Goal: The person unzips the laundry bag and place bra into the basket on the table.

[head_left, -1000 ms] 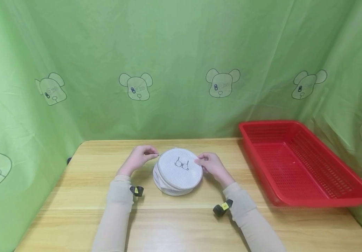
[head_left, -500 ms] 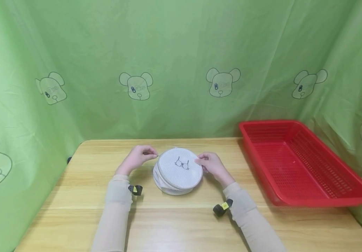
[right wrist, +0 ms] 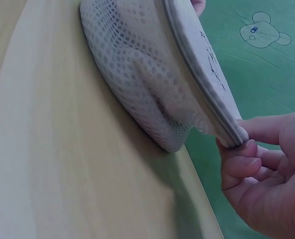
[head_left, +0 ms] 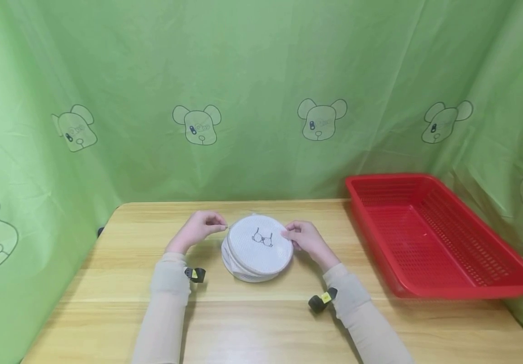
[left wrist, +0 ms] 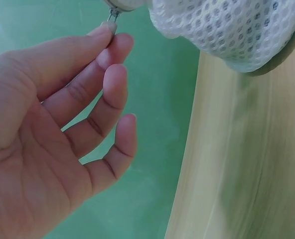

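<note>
A round white mesh laundry bag [head_left: 254,253] with a bra drawn on its flat lid sits on the wooden table. Its lid tilts over the sagging mesh side. At the bag's left edge, my left hand [head_left: 200,228] pinches a small metal zipper pull [left wrist: 113,17] between thumb and index finger; the other fingers are spread loosely below. On the opposite side my right hand [head_left: 307,239] grips the zippered rim [right wrist: 200,94], thumb on top and fingers curled beneath. The right wrist view shows the mesh wall [right wrist: 132,79] hanging below that rim.
A large red plastic basket [head_left: 382,253] stands on the right of the wooden table [head_left: 243,328]. Green curtains [head_left: 252,65] with bear-head drawings hang behind and on both sides. A black and yellow wrist device [head_left: 322,299] sits on my right sleeve, another on the left.
My left hand has shifted slightly left and nearer along the bag's edge, still pinching the zipper pull. My right hand keeps its hold on the rim, almost unmoved.
</note>
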Action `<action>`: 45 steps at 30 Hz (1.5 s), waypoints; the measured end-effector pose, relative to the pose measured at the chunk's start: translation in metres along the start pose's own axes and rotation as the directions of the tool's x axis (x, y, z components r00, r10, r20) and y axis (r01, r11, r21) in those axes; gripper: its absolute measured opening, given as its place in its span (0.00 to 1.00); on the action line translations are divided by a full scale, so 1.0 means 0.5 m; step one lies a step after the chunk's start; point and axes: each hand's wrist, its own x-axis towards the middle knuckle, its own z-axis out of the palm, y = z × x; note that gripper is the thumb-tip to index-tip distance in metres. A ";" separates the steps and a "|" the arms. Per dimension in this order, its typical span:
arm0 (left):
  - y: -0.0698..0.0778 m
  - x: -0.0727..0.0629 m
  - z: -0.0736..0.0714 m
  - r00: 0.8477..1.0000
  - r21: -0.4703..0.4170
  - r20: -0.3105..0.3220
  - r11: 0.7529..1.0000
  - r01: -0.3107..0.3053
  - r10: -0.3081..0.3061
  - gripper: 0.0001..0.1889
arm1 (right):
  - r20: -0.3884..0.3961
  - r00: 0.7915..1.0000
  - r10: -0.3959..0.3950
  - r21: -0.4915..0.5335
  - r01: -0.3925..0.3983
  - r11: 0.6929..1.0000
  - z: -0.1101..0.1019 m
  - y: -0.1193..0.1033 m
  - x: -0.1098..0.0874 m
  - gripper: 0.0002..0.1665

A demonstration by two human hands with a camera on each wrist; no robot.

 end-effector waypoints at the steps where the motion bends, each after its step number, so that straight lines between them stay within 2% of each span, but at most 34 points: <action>1: -0.001 0.002 0.002 1.000 0.005 -0.003 1.000 0.003 -0.003 0.07 | 0.008 1.000 0.003 0.001 -0.003 1.000 -0.002 0.000 0.000 0.15; 6: 0.001 0.009 0.013 0.999 0.027 -0.035 0.999 0.025 -0.024 0.07 | 0.050 0.999 0.006 0.000 -0.006 1.000 -0.011 0.003 -0.001 0.18; 12: 0.013 0.014 0.028 0.992 0.070 -0.127 0.997 0.033 -0.024 0.07 | 0.066 0.998 0.024 -0.007 -0.023 1.000 -0.015 0.005 0.002 0.22; 16: 0.021 0.018 0.041 0.980 0.110 -0.198 0.993 0.040 -0.018 0.08 | 0.053 0.998 0.026 -0.015 -0.025 1.000 -0.013 0.005 0.004 0.25; 20: 0.027 0.022 0.052 0.967 0.118 -0.251 0.991 0.070 -0.038 0.07 | 0.055 0.998 0.025 -0.004 -0.025 1.000 -0.011 0.005 0.003 0.27; 29: 0.030 0.031 0.074 0.933 0.116 -0.357 0.989 0.097 -0.050 0.06 | 0.102 0.995 -0.003 0.005 0.003 1.000 -0.008 0.008 0.004 0.31; 33: 0.031 0.033 0.080 0.924 0.097 -0.380 0.990 0.099 -0.055 0.06 | 0.099 0.995 -0.011 0.008 0.010 1.000 -0.008 0.011 0.007 0.29; 36: 0.032 0.033 0.082 0.923 0.079 -0.380 0.992 0.098 -0.061 0.05 | 0.093 0.996 -0.012 0.018 0.011 1.000 -0.009 0.011 0.007 0.27; 45: 0.031 0.033 0.079 0.936 0.063 -0.345 0.993 0.097 -0.070 0.05 | 0.086 0.996 0.002 -0.015 0.000 1.000 -0.012 0.010 0.005 0.24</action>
